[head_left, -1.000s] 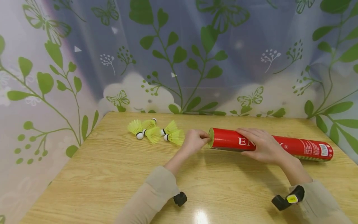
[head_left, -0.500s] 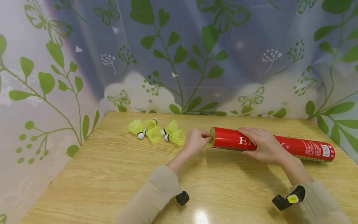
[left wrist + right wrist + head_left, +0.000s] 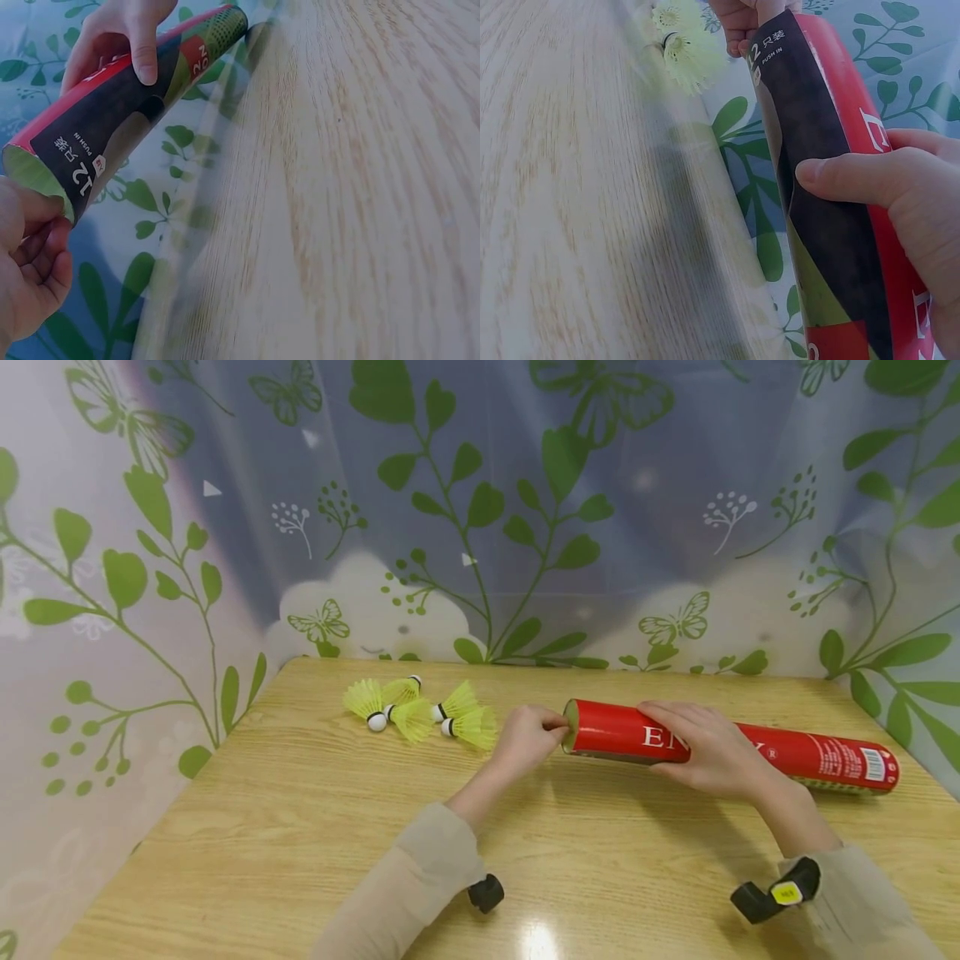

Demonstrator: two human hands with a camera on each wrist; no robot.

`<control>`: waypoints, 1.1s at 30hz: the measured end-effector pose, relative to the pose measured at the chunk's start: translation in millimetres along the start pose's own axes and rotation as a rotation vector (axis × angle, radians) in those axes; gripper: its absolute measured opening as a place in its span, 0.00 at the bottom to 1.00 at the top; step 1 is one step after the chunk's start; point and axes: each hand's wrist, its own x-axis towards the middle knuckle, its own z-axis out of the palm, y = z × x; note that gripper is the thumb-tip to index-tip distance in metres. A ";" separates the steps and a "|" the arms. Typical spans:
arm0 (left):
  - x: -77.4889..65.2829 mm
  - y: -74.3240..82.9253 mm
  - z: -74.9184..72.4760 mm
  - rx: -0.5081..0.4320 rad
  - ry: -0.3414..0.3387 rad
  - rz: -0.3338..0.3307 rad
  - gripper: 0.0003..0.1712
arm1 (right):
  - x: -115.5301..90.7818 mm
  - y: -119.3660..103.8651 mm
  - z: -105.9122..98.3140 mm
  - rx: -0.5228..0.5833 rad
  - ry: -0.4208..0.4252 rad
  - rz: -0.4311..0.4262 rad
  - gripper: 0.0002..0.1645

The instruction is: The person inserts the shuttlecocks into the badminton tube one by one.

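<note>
A long red shuttlecock tube (image 3: 618, 731) lies across the right half of the table, its open end toward the left. Black and green printing covers its other side, as the left wrist view (image 3: 116, 120) shows. My right hand (image 3: 708, 752) grips the tube's middle from above, the thumb along the near side. At the open end, my left hand (image 3: 528, 735) pinches the rim with curled fingers, one fingertip just inside. What lies deeper in the tube is hidden. Left of that hand rest several yellow shuttlecocks (image 3: 408, 718) with white heads.
The wooden table (image 3: 315, 827) ends at a patterned curtain (image 3: 450, 568) with green leaves and butterflies, which hangs behind and on the left. Black wrist camera mounts (image 3: 486, 893) sit below both beige sleeves (image 3: 420, 868).
The tube and both hands have shifted very slightly to the right in the head view since one second ago. The shuttlecocks lie as before.
</note>
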 end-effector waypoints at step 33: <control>-45.6 -63.2 -103.1 0.141 0.177 -0.117 0.14 | 0.1 -0.2 2.7 -0.017 0.005 -0.033 0.50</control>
